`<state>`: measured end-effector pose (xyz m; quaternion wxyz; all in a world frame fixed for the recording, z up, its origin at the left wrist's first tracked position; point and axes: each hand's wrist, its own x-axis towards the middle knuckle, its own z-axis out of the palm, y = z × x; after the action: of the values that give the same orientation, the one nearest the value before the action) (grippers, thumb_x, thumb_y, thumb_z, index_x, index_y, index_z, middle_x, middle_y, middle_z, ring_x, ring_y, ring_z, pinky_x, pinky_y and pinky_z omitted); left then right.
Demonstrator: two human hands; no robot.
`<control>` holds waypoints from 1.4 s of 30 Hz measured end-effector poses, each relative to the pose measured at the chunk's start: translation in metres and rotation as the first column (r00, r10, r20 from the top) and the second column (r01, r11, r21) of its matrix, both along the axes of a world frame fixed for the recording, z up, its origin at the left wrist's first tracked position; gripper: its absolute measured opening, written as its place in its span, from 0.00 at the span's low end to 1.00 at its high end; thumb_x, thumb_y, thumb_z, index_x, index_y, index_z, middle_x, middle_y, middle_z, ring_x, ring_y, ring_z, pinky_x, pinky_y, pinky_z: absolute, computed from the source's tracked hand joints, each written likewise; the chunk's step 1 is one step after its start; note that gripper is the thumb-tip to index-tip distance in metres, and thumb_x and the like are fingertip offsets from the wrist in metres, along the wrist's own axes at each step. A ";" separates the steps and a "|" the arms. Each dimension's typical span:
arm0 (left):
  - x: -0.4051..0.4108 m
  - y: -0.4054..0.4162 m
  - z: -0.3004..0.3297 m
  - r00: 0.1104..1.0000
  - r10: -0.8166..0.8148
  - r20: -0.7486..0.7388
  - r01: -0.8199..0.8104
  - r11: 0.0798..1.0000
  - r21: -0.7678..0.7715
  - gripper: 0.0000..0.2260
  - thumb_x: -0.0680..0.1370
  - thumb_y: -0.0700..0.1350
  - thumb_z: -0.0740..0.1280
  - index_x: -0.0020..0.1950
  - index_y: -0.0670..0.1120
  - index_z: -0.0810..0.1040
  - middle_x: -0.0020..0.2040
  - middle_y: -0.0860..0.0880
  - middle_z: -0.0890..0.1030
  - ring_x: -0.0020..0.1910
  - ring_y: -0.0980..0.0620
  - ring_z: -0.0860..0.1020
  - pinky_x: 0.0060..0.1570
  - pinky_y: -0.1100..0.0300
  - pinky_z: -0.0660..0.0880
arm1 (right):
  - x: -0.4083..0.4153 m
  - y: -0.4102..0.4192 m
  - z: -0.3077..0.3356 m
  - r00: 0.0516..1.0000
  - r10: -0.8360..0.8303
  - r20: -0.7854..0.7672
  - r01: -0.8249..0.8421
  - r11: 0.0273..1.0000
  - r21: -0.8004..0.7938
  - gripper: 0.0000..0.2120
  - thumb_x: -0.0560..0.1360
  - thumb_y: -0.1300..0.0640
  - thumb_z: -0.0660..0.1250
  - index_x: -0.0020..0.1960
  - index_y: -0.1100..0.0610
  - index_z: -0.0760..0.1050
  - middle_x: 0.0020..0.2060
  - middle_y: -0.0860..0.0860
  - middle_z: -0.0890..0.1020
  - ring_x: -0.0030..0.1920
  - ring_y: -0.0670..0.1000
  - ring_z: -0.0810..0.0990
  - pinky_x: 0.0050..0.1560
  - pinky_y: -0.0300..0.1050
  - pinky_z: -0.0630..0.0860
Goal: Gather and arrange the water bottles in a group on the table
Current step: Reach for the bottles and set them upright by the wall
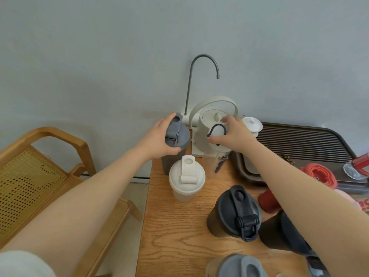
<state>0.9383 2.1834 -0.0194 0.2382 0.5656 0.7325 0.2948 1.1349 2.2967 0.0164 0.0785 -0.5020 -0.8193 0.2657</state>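
A grey-lidded bottle sits nearest on the oak worktop. Left hand fingers grasp the grey shaker bottle; right hand fingers grasp a clear loop-lidded bottle. White and black shakers stand apart, so grouping looks unfinished. Pale wall behind.

Soft even daylight, faint shadows, wide-angle bowing at the edges, slightly soft focus throughout

Count on the table: shaker bottles, seven visible — grey-lidded, white-lidded, clear with loop, black-lidded, dark one, red one, grey one at bottom edge. One kettle. One tea tray. One chair.
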 end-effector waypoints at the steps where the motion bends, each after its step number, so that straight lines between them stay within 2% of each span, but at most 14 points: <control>1: -0.001 0.000 -0.001 1.000 0.000 -0.007 0.000 1.000 -0.002 0.46 0.66 0.46 0.75 0.75 0.52 0.49 0.72 0.46 0.60 0.68 0.46 0.65 0.63 0.55 0.65 | -0.006 -0.005 -0.002 0.999 -0.013 -0.032 0.013 1.000 -0.008 0.37 0.66 0.43 0.71 0.69 0.56 0.62 0.64 0.56 0.69 0.61 0.56 0.71 0.57 0.47 0.69; 5: -0.003 0.000 -0.004 0.998 0.042 -0.038 -0.042 0.999 0.004 0.47 0.65 0.47 0.76 0.75 0.52 0.49 0.72 0.45 0.61 0.67 0.44 0.65 0.65 0.51 0.66 | -0.031 -0.025 -0.013 0.995 -0.016 -0.103 0.020 0.999 0.041 0.35 0.69 0.41 0.69 0.68 0.56 0.61 0.64 0.56 0.68 0.59 0.56 0.72 0.51 0.46 0.69; 8: -0.008 -0.004 -0.005 0.997 0.071 -0.033 -0.070 0.997 0.009 0.47 0.64 0.47 0.76 0.75 0.53 0.50 0.71 0.44 0.62 0.67 0.43 0.65 0.65 0.50 0.66 | -0.039 -0.026 -0.015 0.989 0.110 -0.096 -0.108 0.994 0.026 0.37 0.68 0.43 0.70 0.71 0.53 0.59 0.69 0.56 0.62 0.65 0.56 0.69 0.58 0.47 0.69; 10: -0.010 -0.007 -0.006 0.996 0.082 -0.032 -0.081 0.996 0.022 0.47 0.64 0.46 0.76 0.75 0.53 0.51 0.71 0.44 0.62 0.67 0.44 0.65 0.65 0.50 0.66 | -0.036 -0.021 -0.012 0.975 0.190 -0.111 -0.196 0.980 -0.042 0.38 0.66 0.45 0.73 0.71 0.49 0.59 0.72 0.57 0.57 0.71 0.56 0.61 0.65 0.48 0.65; 14: -0.010 -0.012 -0.007 0.995 0.097 -0.021 -0.095 0.994 0.053 0.46 0.64 0.45 0.77 0.75 0.52 0.53 0.70 0.44 0.63 0.67 0.44 0.66 0.65 0.52 0.65 | -0.026 -0.012 -0.002 0.918 0.356 -0.176 -0.387 0.901 -0.194 0.42 0.67 0.53 0.75 0.73 0.46 0.54 0.71 0.52 0.61 0.73 0.52 0.57 0.68 0.46 0.60; 17: -0.006 -0.015 -0.011 0.987 0.160 -0.034 -0.157 0.985 0.077 0.46 0.64 0.47 0.77 0.75 0.52 0.53 0.70 0.44 0.62 0.67 0.43 0.65 0.65 0.49 0.65 | -0.019 -0.008 0.001 0.911 0.245 -0.332 -0.372 0.834 -0.408 0.51 0.67 0.59 0.74 0.74 0.44 0.40 0.74 0.53 0.57 0.74 0.51 0.55 0.66 0.43 0.63; 20: -0.003 -0.016 -0.015 0.980 0.190 -0.062 -0.185 0.980 0.072 0.46 0.65 0.48 0.76 0.75 0.53 0.51 0.70 0.44 0.61 0.67 0.42 0.64 0.66 0.46 0.65 | -0.016 -0.008 -0.004 0.901 0.087 -0.426 -0.312 0.811 -0.495 0.44 0.70 0.51 0.70 0.75 0.46 0.43 0.74 0.54 0.58 0.73 0.51 0.59 0.65 0.44 0.62; 24: -0.008 -0.013 -0.004 0.995 0.092 -0.030 -0.091 0.996 0.017 0.45 0.65 0.47 0.75 0.74 0.54 0.51 0.70 0.45 0.60 0.66 0.44 0.65 0.64 0.51 0.67 | -0.019 -0.012 -0.011 0.905 0.028 -0.425 -0.245 0.849 -0.467 0.31 0.74 0.47 0.65 0.73 0.52 0.57 0.70 0.51 0.65 0.68 0.49 0.65 0.60 0.42 0.63; 27: -0.008 -0.012 -0.001 0.997 0.077 -0.021 -0.077 0.997 -0.006 0.45 0.65 0.47 0.76 0.74 0.54 0.51 0.70 0.45 0.60 0.65 0.44 0.67 0.63 0.51 0.69 | -0.024 -0.019 -0.016 0.910 -0.002 -0.414 -0.194 0.881 -0.432 0.29 0.75 0.45 0.63 0.71 0.51 0.59 0.70 0.52 0.66 0.67 0.51 0.67 0.58 0.44 0.66; 31: -0.007 -0.012 -0.004 0.995 0.101 0.016 -0.100 0.995 -0.020 0.49 0.64 0.49 0.77 0.75 0.54 0.46 0.71 0.45 0.58 0.68 0.44 0.64 0.65 0.49 0.67 | -0.025 -0.024 -0.010 0.919 -0.011 -0.395 -0.112 0.951 -0.288 0.35 0.73 0.43 0.65 0.73 0.53 0.55 0.71 0.54 0.65 0.69 0.54 0.66 0.62 0.47 0.67; 35: -0.008 -0.012 -0.010 0.974 0.141 0.180 -0.136 0.990 -0.039 0.54 0.62 0.52 0.78 0.75 0.55 0.41 0.74 0.47 0.59 0.71 0.47 0.62 0.68 0.48 0.64 | -0.025 -0.030 -0.004 0.983 0.098 -0.156 -0.124 0.978 -0.168 0.47 0.64 0.42 0.74 0.74 0.53 0.52 0.69 0.52 0.67 0.67 0.53 0.68 0.57 0.43 0.68; 37: -0.008 -0.012 -0.012 0.966 0.166 0.196 -0.165 0.986 -0.022 0.52 0.62 0.51 0.78 0.75 0.55 0.45 0.72 0.47 0.62 0.69 0.48 0.65 0.67 0.48 0.65 | -0.030 -0.033 -0.007 0.992 0.078 -0.100 -0.095 0.980 -0.174 0.46 0.63 0.43 0.75 0.72 0.53 0.54 0.64 0.51 0.71 0.62 0.53 0.72 0.55 0.44 0.73; 40: -0.008 -0.012 -0.008 0.964 0.217 0.154 -0.224 0.974 0.027 0.46 0.63 0.48 0.78 0.74 0.48 0.55 0.68 0.45 0.64 0.65 0.48 0.68 0.64 0.50 0.68 | -0.040 -0.037 -0.014 0.987 0.003 -0.161 -0.026 0.990 -0.140 0.41 0.64 0.46 0.74 0.70 0.51 0.57 0.55 0.50 0.72 0.56 0.54 0.76 0.52 0.55 0.79; 42: -0.009 -0.012 -0.004 0.961 0.240 0.135 -0.247 0.968 0.035 0.41 0.64 0.46 0.77 0.71 0.45 0.60 0.66 0.45 0.65 0.62 0.48 0.70 0.62 0.51 0.70 | -0.045 -0.038 -0.018 0.979 -0.013 -0.204 -0.015 0.991 -0.133 0.41 0.64 0.47 0.74 0.70 0.51 0.57 0.57 0.50 0.72 0.57 0.54 0.75 0.52 0.56 0.79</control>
<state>0.9292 2.1710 -0.0230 0.2327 0.4568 0.7714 0.3770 1.0899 2.2584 -0.0018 0.1283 -0.4755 -0.7875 0.3704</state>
